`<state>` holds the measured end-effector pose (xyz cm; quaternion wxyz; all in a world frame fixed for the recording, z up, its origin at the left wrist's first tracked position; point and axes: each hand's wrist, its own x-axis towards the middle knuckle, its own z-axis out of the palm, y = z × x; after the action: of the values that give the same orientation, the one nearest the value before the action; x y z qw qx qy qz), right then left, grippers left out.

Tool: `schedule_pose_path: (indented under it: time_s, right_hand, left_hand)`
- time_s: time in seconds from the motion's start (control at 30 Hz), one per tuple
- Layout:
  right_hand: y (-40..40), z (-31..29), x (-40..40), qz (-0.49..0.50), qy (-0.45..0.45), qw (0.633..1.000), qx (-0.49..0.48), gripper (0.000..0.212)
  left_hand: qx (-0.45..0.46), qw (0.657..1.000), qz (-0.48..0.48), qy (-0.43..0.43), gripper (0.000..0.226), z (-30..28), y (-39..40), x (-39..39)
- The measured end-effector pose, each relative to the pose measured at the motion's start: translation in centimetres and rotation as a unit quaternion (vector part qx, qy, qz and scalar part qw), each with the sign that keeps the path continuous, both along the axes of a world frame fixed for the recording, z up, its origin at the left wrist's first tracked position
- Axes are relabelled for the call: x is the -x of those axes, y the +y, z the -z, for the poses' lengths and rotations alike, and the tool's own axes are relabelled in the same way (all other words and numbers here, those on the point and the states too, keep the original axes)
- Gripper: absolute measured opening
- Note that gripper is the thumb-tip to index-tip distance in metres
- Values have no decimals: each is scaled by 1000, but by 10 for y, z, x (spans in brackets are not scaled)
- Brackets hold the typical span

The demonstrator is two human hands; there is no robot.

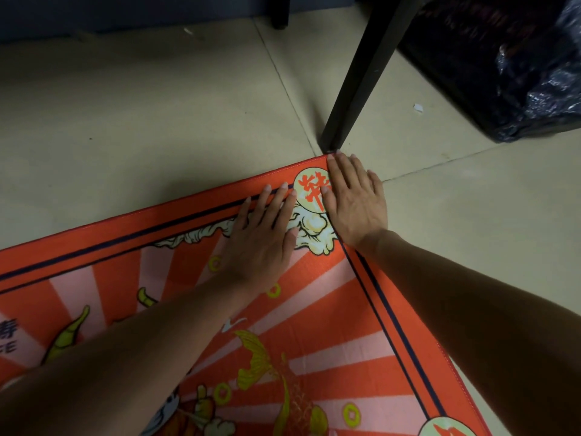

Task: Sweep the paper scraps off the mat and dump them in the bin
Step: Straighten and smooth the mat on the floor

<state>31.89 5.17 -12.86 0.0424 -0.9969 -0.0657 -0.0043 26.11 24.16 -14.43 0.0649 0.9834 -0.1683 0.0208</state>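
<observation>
A red-orange mat [314, 341] with pink rays, coins and a fish print lies on the tiled floor, its far corner pointing at a black furniture leg. My left hand [267, 234] lies flat on the mat near that corner, fingers straight. My right hand [355, 199] lies flat on the corner's right edge, fingertips reaching the mat's tip. One small white paper scrap [418, 107] lies on the floor beyond the mat, near a black bin [490, 58] lined with a dark plastic bag at the top right. No scraps show on the visible mat.
A black furniture leg [355, 86] stands just past the mat's corner. A second dark leg [279, 14] stands farther back by a dark wall base. Beige floor tiles [157, 127] spread to the left and right of the mat.
</observation>
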Motion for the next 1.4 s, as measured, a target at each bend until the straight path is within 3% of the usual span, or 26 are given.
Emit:
schedule_pose_path:
  time_s: [0.17, 0.33, 0.53, 0.73, 0.9, 1.07, 1.27, 1.4]
  right_hand:
    - [18, 0, 33, -83, 49, 995, -29, 62]
    - [-3, -4, 82, -98, 56, 993, -42, 60]
    - [-34, -3, 145, -64, 61, 996, -25, 61]
    - [-37, -2, 141, -63, 44, 997, -17, 59]
    - [-35, -3, 142, -78, 52, 995, -31, 61]
    - [-38, -7, 152, -66, 51, 995, -48, 58]
    - [-86, -11, 248, -65, 87, 994, -27, 59]
    - [-94, -12, 264, -62, 88, 994, -26, 60]
  left_hand:
    - [-7, 1000, -5, -9, 59, 4, 2, -3]
    - [-3, 1000, -6, -26, 57, 5, 0, -2]
    - [12, 1000, -17, -4, 57, 3, -1, -1]
    - [17, 998, 62, 13, 57, -3, -30, 32]
    - [44, 999, -1, 18, 59, 1, -89, 108]
    - [32, 999, -5, 28, 58, -3, -86, 104]
    - [37, 999, -12, 25, 56, 0, -86, 108]
    - [31, 999, -14, 26, 56, -3, -85, 106]
